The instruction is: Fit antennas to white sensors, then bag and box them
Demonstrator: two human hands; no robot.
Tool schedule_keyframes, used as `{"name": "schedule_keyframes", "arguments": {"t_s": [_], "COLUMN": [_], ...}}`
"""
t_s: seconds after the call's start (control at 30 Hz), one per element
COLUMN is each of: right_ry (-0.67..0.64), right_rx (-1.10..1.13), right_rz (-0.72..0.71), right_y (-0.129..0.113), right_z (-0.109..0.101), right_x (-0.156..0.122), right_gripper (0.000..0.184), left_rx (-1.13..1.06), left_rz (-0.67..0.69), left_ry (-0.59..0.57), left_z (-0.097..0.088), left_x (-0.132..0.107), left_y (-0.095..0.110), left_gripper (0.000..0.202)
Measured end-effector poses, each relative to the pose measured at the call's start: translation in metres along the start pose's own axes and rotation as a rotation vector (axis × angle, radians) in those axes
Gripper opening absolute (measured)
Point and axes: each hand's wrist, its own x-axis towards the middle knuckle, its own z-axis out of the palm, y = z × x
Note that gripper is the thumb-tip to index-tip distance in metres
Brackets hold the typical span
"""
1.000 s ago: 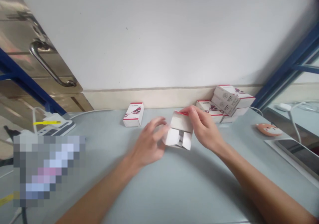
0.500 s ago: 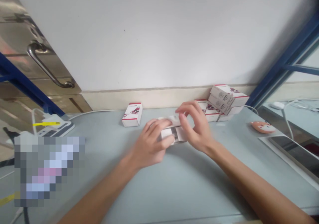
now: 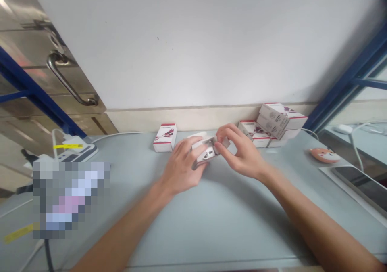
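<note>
From the head view, the left hand (image 3: 183, 167) and right hand (image 3: 242, 153) are together, both clasping a small white box (image 3: 205, 155) over the grey counter (image 3: 217, 223), its end still open. A closed red-trimmed box (image 3: 165, 137) stands just left of them; more closed boxes (image 3: 273, 120) sit stacked to the right by the wall.

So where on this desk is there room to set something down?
The pale grey tabletop between the forearms looks free. It's crowded behind, where the left hand and right hand work a white carton beside stacked white-and-red boxes.
</note>
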Motion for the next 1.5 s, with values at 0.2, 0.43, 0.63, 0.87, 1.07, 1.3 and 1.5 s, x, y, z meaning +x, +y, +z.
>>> {"name": "schedule_keyframes", "arguments": {"t_s": [0.2, 0.43, 0.63, 0.87, 1.07, 1.3, 1.5], "right_ry": [-0.109, -0.141, -0.168, -0.174, -0.196, -0.185, -0.143], "right_rx": [-0.108, -0.390, -0.338, -0.436, -0.378, -0.361, -0.378], "right_rz": [0.020, -0.037, 0.023, 0.026, 0.087, 0.084, 0.083], "right_y": [-0.001, -0.005, -0.007, -0.016, -0.016, -0.008, -0.006], "right_z": [-0.008, -0.006, 0.000, -0.001, 0.001, 0.004, 0.008], "right_x": [-0.001, -0.003, -0.005, -0.005, -0.004, -0.003, -0.002], "right_gripper": [0.015, 0.028, 0.026, 0.022, 0.022, 0.015, 0.012], "left_rx": [-0.054, 0.027, 0.040, 0.090, 0.114, 0.163, 0.169], "left_rz": [-0.050, 0.019, 0.032, -0.010, -0.022, -0.009, 0.048], "left_ry": [0.019, 0.074, 0.068, 0.007, -0.014, -0.086, -0.118], "left_z": [0.003, 0.005, 0.005, 0.006, 0.004, 0.002, 0.000], "left_x": [-0.002, -0.004, -0.007, -0.010, -0.009, -0.008, -0.006], "left_y": [-0.001, -0.007, -0.016, -0.013, -0.013, -0.011, -0.011], "left_gripper": [0.055, 0.052, 0.053, 0.059, 0.058, 0.048, 0.044]}}
